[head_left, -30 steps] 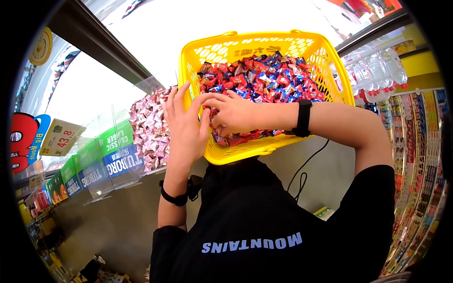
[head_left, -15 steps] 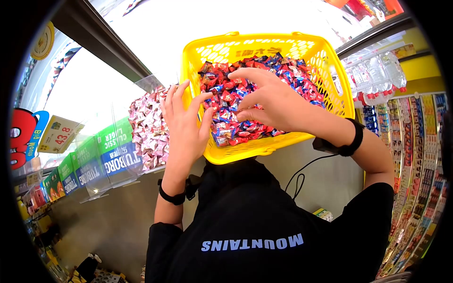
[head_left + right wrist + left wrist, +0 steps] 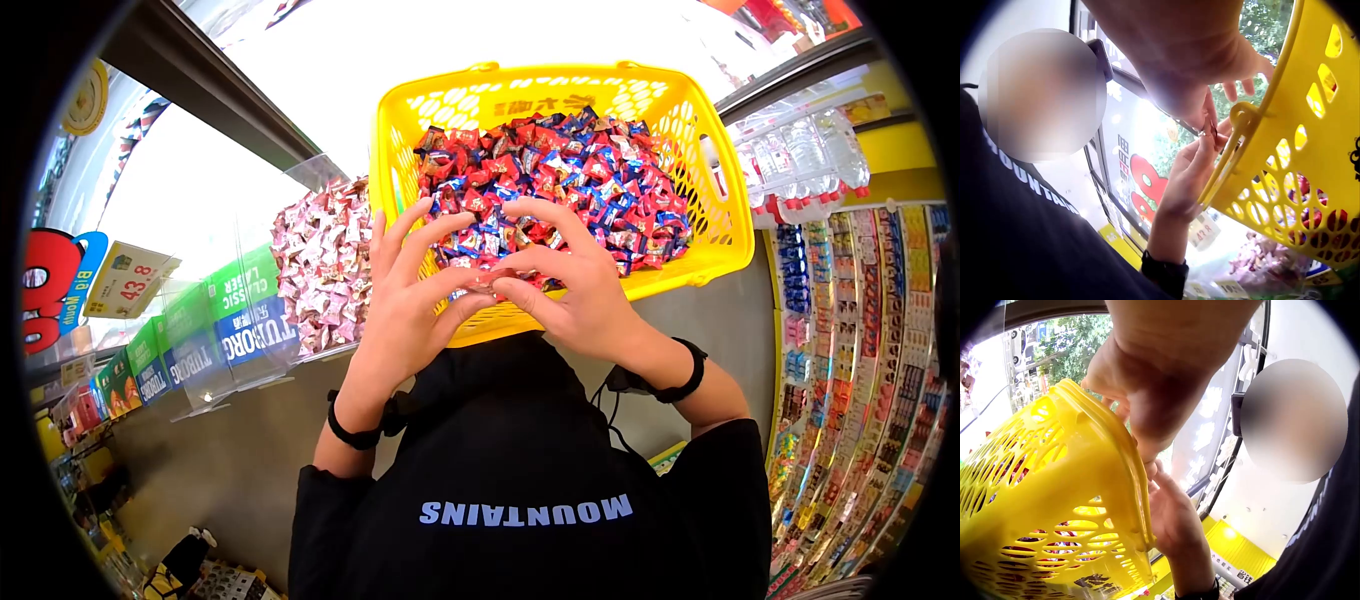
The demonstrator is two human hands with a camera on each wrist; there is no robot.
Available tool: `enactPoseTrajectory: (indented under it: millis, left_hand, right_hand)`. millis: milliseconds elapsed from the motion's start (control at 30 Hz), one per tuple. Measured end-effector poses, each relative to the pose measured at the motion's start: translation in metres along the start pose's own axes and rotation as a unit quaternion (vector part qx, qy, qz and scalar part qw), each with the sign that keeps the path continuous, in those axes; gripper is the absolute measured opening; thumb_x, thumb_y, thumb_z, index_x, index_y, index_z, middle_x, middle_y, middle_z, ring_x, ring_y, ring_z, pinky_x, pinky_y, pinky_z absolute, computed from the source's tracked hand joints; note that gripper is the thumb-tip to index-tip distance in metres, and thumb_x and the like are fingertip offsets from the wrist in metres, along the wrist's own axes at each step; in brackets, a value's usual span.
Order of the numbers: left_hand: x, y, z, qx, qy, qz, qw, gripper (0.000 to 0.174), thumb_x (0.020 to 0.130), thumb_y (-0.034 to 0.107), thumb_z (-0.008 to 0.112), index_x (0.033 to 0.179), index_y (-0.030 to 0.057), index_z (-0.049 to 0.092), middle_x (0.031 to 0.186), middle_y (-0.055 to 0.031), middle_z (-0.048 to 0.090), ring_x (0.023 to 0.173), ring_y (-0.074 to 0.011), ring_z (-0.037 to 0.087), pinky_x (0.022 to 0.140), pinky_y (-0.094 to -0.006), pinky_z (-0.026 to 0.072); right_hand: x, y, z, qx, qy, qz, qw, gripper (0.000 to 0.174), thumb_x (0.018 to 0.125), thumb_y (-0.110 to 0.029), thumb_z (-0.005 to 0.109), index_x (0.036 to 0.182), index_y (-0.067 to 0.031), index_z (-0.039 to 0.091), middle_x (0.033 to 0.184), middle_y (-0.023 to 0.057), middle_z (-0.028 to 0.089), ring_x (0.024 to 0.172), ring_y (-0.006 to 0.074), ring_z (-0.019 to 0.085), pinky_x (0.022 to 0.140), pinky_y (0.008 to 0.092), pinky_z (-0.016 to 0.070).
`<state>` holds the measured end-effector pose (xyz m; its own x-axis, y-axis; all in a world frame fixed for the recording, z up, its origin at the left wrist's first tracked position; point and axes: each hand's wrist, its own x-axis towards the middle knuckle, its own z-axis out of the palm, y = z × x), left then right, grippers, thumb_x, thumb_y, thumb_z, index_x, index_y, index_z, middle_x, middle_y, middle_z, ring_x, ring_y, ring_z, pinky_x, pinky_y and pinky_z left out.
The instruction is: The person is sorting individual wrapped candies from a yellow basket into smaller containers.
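Note:
Both hands meet over the near rim of a yellow shopping basket [image 3: 718, 238], which holds a heap of red and blue wrapped candies [image 3: 570, 190]. Between thumb and forefinger, my left hand [image 3: 395, 315] pinches one side of a small wrapped candy [image 3: 1213, 130]. My right hand [image 3: 595, 305] pinches its other side, thumb tip close to the left thumb. The remaining fingers of both hands spread loosely above the heap. In the left wrist view, the basket's wall and the left hand itself hide the candy.
Pink wrapped candies [image 3: 322, 270] lie in a clear bin left of the basket, beside green and blue beer cartons [image 3: 245, 310]. Bottled water [image 3: 805, 165] stands at the right, with packed shelves [image 3: 850, 380] below. A price card [image 3: 132, 285] stands at the far left.
My right hand drew back from the left hand, spread over the heap, then came down to meet it at the near rim. The left hand shifted slightly nearer; both now pinch a candy.

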<state>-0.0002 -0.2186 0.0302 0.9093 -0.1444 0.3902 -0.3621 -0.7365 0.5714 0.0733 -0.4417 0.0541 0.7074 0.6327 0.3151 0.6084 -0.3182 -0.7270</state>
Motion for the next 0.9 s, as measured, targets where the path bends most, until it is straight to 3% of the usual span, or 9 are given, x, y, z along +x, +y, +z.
enactPoseTrajectory:
  millis: [133,200,300,400,500,600,767,867,900]
  left_hand:
    - [-0.005,-0.001,0.001,-0.017,0.004,-0.026,1.0,0.021,0.085,0.028,0.088,0.1,0.0146,0.083,0.148,-0.008,0.063,0.152,-0.0397,0.041,0.128,-0.0644,0.0213]
    - [-0.007,-0.001,0.002,-0.02,0.0,-0.03,0.999,0.022,0.084,0.026,0.088,0.102,0.014,0.082,0.151,-0.0102,0.062,0.154,-0.0413,0.039,0.129,-0.0626,0.0224]
    - [-0.002,0.011,0.001,-0.031,0.021,-0.058,0.998,0.031,0.083,0.029,0.09,0.112,0.0225,0.081,0.15,-0.0061,0.06,0.151,-0.0394,0.042,0.128,-0.0656,0.0216]
    - [-0.008,0.002,0.002,0.032,0.018,0.002,0.999,0.041,0.077,0.03,0.092,0.116,0.0268,0.079,0.151,-0.0042,0.059,0.151,-0.038,0.042,0.128,-0.0664,0.0229]
    - [-0.012,0.0,-0.002,0.103,0.037,0.022,0.994,0.042,0.072,0.03,0.095,0.111,0.0287,0.08,0.149,-0.0032,0.06,0.149,-0.0367,0.044,0.128,-0.0672,0.0237]
    - [-0.017,0.002,-0.004,0.082,0.048,0.015,0.995,0.039,0.07,0.028,0.095,0.107,0.0289,0.081,0.148,-0.0021,0.061,0.147,-0.0359,0.047,0.129,-0.0675,0.0223]
    - [-0.035,-0.019,-0.011,0.089,0.14,-0.007,0.986,0.042,0.068,0.016,0.095,0.108,0.017,0.082,0.147,-0.0145,0.06,0.146,-0.0407,0.048,0.125,-0.0584,0.0353]
    - [-0.057,-0.056,-0.019,0.132,0.21,-0.085,0.965,0.04,0.072,0.016,0.095,0.109,0.0146,0.081,0.148,-0.0148,0.059,0.145,-0.041,0.048,0.123,-0.0559,0.037]
    - [-0.065,-0.07,-0.02,0.152,0.198,-0.112,0.962,0.038,0.073,0.018,0.095,0.108,0.0149,0.081,0.148,-0.0144,0.059,0.145,-0.0407,0.048,0.122,-0.0555,0.0379]
  right_hand:
    - [-0.007,0.006,-0.005,0.041,-0.042,0.045,0.997,0.013,0.091,-0.013,0.083,0.102,-0.0062,0.079,0.148,0.0168,0.059,0.135,0.035,0.061,0.109,0.0451,0.0509]
    - [-0.008,0.01,-0.001,0.04,-0.035,0.024,0.998,0.014,0.092,-0.016,0.083,0.1,-0.0058,0.077,0.145,0.0165,0.06,0.132,0.0358,0.06,0.106,0.045,0.0498]
    - [-0.008,0.016,0.002,0.048,-0.04,0.017,0.998,0.016,0.093,-0.018,0.082,0.1,-0.0054,0.076,0.144,0.0166,0.06,0.132,0.0368,0.058,0.106,0.0459,0.0478]
    - [-0.008,0.021,0.005,0.039,-0.055,-0.009,0.998,0.016,0.093,-0.018,0.082,0.1,-0.0054,0.075,0.145,0.0167,0.06,0.133,0.0378,0.056,0.109,0.048,0.0451]
    - [-0.006,0.023,0.007,0.042,-0.075,-0.02,0.996,0.015,0.093,-0.018,0.081,0.099,-0.0055,0.075,0.146,0.0166,0.059,0.135,0.0389,0.055,0.112,0.0503,0.0424]
    - [-0.005,0.022,0.008,0.046,-0.093,-0.015,0.995,0.016,0.094,-0.02,0.081,0.099,-0.0061,0.074,0.147,0.0166,0.059,0.136,0.0398,0.054,0.114,0.0514,0.0421]
    - [-0.003,0.019,0.008,0.031,-0.079,0.002,0.996,0.025,0.092,-0.021,0.083,0.11,-0.008,0.073,0.149,0.0207,0.056,0.138,0.0424,0.054,0.115,0.0506,0.0439]
    - [-0.004,0.019,0.009,0.007,-0.08,-0.002,0.997,0.03,0.09,-0.021,0.083,0.115,-0.0087,0.072,0.149,0.0222,0.056,0.138,0.043,0.054,0.115,0.0503,0.0447]
    - [-0.004,0.018,0.01,-0.003,-0.077,-0.004,0.997,0.03,0.09,-0.021,0.083,0.115,-0.0086,0.072,0.149,0.0224,0.056,0.137,0.0431,0.055,0.115,0.0504,0.0447]
